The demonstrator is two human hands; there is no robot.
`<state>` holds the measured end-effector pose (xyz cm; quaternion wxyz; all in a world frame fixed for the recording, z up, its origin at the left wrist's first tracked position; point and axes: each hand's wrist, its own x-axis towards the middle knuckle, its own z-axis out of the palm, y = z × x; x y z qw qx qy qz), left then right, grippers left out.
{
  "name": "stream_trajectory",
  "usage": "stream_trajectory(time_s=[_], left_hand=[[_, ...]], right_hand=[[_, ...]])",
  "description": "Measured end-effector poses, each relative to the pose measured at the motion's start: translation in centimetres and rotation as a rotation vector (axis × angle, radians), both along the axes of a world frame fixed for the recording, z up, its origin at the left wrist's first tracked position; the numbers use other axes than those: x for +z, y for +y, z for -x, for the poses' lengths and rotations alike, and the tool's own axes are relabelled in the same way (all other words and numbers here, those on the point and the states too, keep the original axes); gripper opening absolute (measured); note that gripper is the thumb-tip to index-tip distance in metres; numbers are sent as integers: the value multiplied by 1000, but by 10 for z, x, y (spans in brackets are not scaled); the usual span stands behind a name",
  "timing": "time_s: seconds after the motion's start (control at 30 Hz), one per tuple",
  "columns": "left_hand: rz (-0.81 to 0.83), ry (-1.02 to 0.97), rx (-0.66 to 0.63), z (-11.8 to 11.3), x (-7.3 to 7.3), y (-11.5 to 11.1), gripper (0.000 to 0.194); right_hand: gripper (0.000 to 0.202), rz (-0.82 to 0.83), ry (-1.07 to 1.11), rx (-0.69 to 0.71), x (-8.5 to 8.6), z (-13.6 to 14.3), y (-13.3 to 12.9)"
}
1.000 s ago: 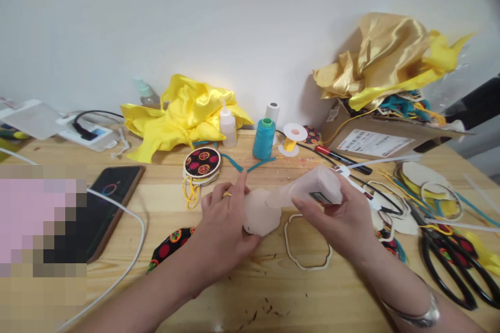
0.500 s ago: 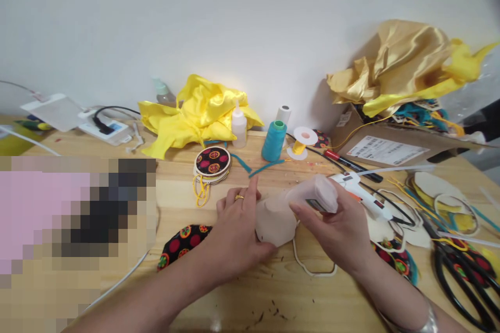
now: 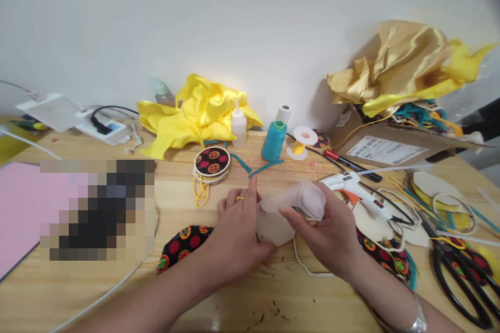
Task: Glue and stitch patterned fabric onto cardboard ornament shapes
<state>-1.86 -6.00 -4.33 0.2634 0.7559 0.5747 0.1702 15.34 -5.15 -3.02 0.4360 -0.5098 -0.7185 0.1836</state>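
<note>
Right hand [image 3: 332, 237] closed round bottle [image 3: 313, 199]; left hand [image 3: 239, 229] half open against pale disc [image 3: 274, 230].
Label [image 3: 377, 151] on far-right box [image 3: 416, 153]: print unreadable.

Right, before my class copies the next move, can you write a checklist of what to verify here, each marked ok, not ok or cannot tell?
1. Left hand at the pale piece: ok.
2. Right hand gripping the translucent bottle: ok, bottle tilted.
3. Bottle's tip touching the piece: cannot tell, too indistinct.
4. Cream outline frame fully in view: not ok, the right hand hides part.
5. Scissors apart from both hands: ok.
6. Glue gun switched off: cannot tell.
</note>
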Motion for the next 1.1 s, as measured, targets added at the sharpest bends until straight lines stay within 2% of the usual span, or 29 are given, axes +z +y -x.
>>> stream_trajectory(time_s=[0.23, 0.77, 1.1], left_hand=[[3, -3, 1, -1, 0, 1, 104], [15, 3, 2, -1, 2, 1, 104], [13, -1, 5, -1, 1, 1, 103]], right_hand=[[17, -18, 17, 0, 0, 0, 3], [15, -34, -8, -146, 1, -8, 9], [15, -19, 7, -7, 1, 2, 1]])
